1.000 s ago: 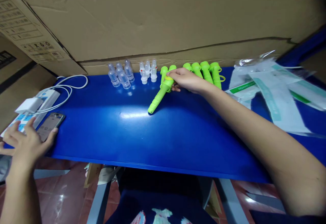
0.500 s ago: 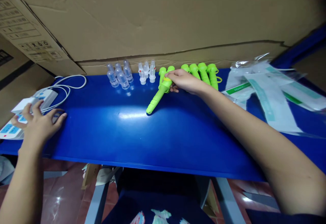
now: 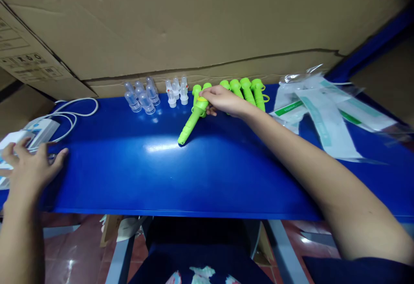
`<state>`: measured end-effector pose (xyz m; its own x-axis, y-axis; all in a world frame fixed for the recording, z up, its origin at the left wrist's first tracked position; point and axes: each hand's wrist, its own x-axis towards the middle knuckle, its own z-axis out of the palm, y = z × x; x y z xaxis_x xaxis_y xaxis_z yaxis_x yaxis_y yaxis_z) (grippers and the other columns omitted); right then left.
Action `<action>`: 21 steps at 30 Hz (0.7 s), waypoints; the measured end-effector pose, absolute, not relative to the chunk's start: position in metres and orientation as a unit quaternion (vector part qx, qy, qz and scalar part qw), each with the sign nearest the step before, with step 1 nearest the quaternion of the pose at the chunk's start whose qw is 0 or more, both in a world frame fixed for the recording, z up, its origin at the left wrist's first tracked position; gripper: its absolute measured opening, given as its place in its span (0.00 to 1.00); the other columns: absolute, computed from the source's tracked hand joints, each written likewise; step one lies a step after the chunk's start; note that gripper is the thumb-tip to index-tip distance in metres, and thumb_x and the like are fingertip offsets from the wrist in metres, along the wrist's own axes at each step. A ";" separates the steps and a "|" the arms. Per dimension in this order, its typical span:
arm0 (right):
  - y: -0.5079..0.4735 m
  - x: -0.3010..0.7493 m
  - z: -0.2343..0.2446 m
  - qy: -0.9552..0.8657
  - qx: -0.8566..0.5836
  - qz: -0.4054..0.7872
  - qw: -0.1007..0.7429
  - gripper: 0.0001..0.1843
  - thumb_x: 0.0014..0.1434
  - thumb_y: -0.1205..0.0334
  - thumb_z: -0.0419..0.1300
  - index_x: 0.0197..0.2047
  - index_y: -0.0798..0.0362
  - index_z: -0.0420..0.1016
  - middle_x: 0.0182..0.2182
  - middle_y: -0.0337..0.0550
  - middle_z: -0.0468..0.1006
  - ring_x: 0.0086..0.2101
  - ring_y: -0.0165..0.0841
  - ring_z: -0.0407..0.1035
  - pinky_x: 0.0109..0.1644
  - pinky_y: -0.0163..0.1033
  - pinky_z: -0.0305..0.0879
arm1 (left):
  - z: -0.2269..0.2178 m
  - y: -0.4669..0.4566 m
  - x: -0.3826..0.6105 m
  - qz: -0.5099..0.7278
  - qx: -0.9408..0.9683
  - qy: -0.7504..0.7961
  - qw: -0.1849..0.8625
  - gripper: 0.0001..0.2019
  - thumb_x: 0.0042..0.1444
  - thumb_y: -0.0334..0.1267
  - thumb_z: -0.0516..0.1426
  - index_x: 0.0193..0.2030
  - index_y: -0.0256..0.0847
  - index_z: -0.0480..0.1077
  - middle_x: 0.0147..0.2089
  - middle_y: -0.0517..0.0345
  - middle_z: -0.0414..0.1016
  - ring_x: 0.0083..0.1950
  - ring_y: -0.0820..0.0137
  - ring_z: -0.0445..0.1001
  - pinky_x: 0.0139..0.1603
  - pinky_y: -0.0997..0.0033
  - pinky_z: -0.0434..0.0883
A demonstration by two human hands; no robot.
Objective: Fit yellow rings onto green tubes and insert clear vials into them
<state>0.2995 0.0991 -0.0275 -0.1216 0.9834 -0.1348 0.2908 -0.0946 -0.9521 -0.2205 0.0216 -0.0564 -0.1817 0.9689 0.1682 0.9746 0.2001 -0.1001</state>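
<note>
The table has a glossy blue top. Near its left end, the left hand is spread, fingers apart, grasping nothing, over a phone and beside a power strip; contact cannot be determined. At mid-table, the green tube lies with its long axis diagonal: the narrow, holed end points toward the near edge and to the left, the wide end away and to the right. The right hand grips the wide end, at the yellow part, between thumb and fingers. Whether the narrow end touches the table cannot be determined. Beyond, left to right: clear capsules, white-based capsules, other green tubes, flat packets. Cardboard stands behind.
</note>
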 end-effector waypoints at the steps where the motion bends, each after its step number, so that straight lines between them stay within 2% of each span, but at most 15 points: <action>1: 0.099 0.299 -0.028 -0.571 -0.560 0.483 0.357 0.24 0.75 0.74 0.48 0.26 0.54 0.68 0.15 0.37 0.71 0.15 0.24 0.63 0.18 0.29 0.57 | -0.055 0.024 -0.207 -0.066 -0.627 -0.767 0.124 0.28 0.64 0.63 0.47 0.64 0.54 0.65 0.86 0.57 0.34 0.81 0.24 0.38 0.64 0.06 0.46; 2: 0.100 0.299 -0.028 -0.571 -0.561 0.481 0.358 0.24 0.75 0.74 0.49 0.26 0.54 0.67 0.15 0.37 0.70 0.15 0.24 0.63 0.18 0.29 0.57 | -0.052 0.027 -0.190 -0.093 -0.640 -0.751 0.134 0.27 0.65 0.62 0.47 0.63 0.52 0.67 0.86 0.55 0.33 0.82 0.27 0.39 0.67 0.08 0.45; 4: 0.101 0.299 -0.029 -0.569 -0.561 0.481 0.360 0.24 0.76 0.73 0.49 0.26 0.53 0.67 0.15 0.36 0.70 0.15 0.25 0.63 0.17 0.29 0.56 | -0.046 0.032 -0.148 -0.113 -0.686 -0.704 0.141 0.26 0.68 0.62 0.46 0.61 0.52 0.68 0.85 0.55 0.38 0.83 0.34 0.40 0.73 0.14 0.42; 5: 0.101 0.299 -0.030 -0.569 -0.560 0.481 0.362 0.23 0.76 0.73 0.49 0.26 0.53 0.67 0.15 0.36 0.69 0.15 0.25 0.63 0.17 0.30 0.56 | -0.043 0.035 -0.125 -0.119 -0.712 -0.678 0.137 0.26 0.69 0.62 0.44 0.62 0.52 0.67 0.85 0.54 0.40 0.83 0.37 0.41 0.74 0.17 0.45; 7: 0.102 0.299 -0.031 -0.570 -0.555 0.481 0.368 0.23 0.76 0.73 0.49 0.27 0.53 0.67 0.15 0.36 0.69 0.15 0.25 0.63 0.17 0.30 0.56 | -0.040 0.041 -0.078 -0.109 -0.760 -0.630 0.119 0.27 0.72 0.59 0.43 0.66 0.48 0.65 0.83 0.45 0.44 0.83 0.40 0.44 0.74 0.24 0.49; 9: 0.103 0.299 -0.031 -0.570 -0.550 0.480 0.376 0.22 0.75 0.73 0.49 0.27 0.54 0.67 0.15 0.35 0.68 0.15 0.25 0.62 0.17 0.30 0.56 | -0.041 0.051 -0.035 -0.115 -0.818 -0.555 0.098 0.27 0.73 0.57 0.45 0.68 0.43 0.66 0.80 0.37 0.52 0.82 0.42 0.49 0.74 0.32 0.54; 10: 0.102 0.299 -0.030 -0.570 -0.549 0.479 0.381 0.22 0.75 0.73 0.50 0.27 0.54 0.67 0.15 0.35 0.68 0.15 0.25 0.62 0.17 0.31 0.55 | -0.043 0.056 -0.015 -0.137 -0.843 -0.515 0.076 0.28 0.72 0.57 0.47 0.67 0.42 0.67 0.78 0.36 0.58 0.79 0.42 0.54 0.73 0.34 0.56; 12: 0.101 0.298 -0.028 -0.569 -0.551 0.473 0.386 0.22 0.75 0.73 0.50 0.27 0.54 0.67 0.16 0.35 0.67 0.15 0.25 0.62 0.17 0.31 0.55 | -0.048 0.069 0.023 -0.169 -0.870 -0.463 0.007 0.27 0.72 0.57 0.48 0.68 0.43 0.66 0.76 0.39 0.63 0.77 0.46 0.60 0.74 0.36 0.56; 14: 0.098 0.296 -0.026 -0.571 -0.555 0.464 0.388 0.22 0.76 0.71 0.50 0.27 0.53 0.66 0.17 0.35 0.67 0.17 0.25 0.62 0.19 0.31 0.55 | -0.051 0.084 0.058 -0.214 -0.876 -0.427 -0.064 0.28 0.73 0.56 0.47 0.68 0.40 0.66 0.72 0.39 0.70 0.74 0.48 0.65 0.75 0.36 0.55; 15: 0.098 0.296 -0.025 -0.574 -0.556 0.458 0.390 0.22 0.76 0.70 0.50 0.27 0.53 0.66 0.18 0.35 0.67 0.17 0.25 0.62 0.20 0.31 0.56 | -0.052 0.091 0.075 -0.243 -0.870 -0.412 -0.118 0.29 0.73 0.57 0.46 0.67 0.37 0.66 0.69 0.38 0.73 0.70 0.50 0.71 0.74 0.39 0.59; 17: 0.097 0.295 -0.025 -0.584 -0.553 0.443 0.396 0.22 0.76 0.68 0.52 0.27 0.52 0.65 0.18 0.36 0.67 0.19 0.26 0.62 0.22 0.32 0.58 | -0.052 0.104 0.106 -0.287 -0.831 -0.383 -0.284 0.33 0.72 0.62 0.43 0.64 0.35 0.67 0.59 0.40 0.79 0.58 0.57 0.79 0.63 0.52 0.72; 18: 0.097 0.296 -0.025 -0.590 -0.550 0.434 0.401 0.21 0.76 0.67 0.54 0.27 0.52 0.65 0.19 0.36 0.67 0.19 0.26 0.63 0.23 0.33 0.59 | -0.051 0.108 0.119 -0.296 -0.800 -0.369 -0.369 0.36 0.72 0.66 0.40 0.59 0.36 0.70 0.52 0.43 0.82 0.50 0.60 0.81 0.55 0.59 0.76; 19: 0.097 0.296 -0.025 -0.593 -0.551 0.424 0.407 0.19 0.75 0.66 0.55 0.28 0.52 0.65 0.19 0.36 0.67 0.20 0.27 0.63 0.24 0.33 0.59 | -0.051 0.112 0.131 -0.290 -0.771 -0.351 -0.445 0.39 0.70 0.70 0.37 0.53 0.36 0.73 0.43 0.45 0.82 0.42 0.63 0.81 0.47 0.64 0.77; 21: 0.099 0.299 -0.026 -0.592 -0.560 0.403 0.416 0.17 0.74 0.66 0.57 0.31 0.51 0.66 0.20 0.37 0.67 0.20 0.27 0.63 0.24 0.33 0.60 | -0.051 0.115 0.148 -0.259 -0.714 -0.331 -0.560 0.42 0.66 0.75 0.36 0.46 0.38 0.74 0.31 0.52 0.77 0.28 0.69 0.76 0.32 0.70 0.73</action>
<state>0.2991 0.0986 -0.0256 -0.0261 0.9988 0.0409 0.3273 0.0472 -0.9437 0.1482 0.1153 -0.0510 0.6462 0.7631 0.0000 0.1826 -0.1546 0.9710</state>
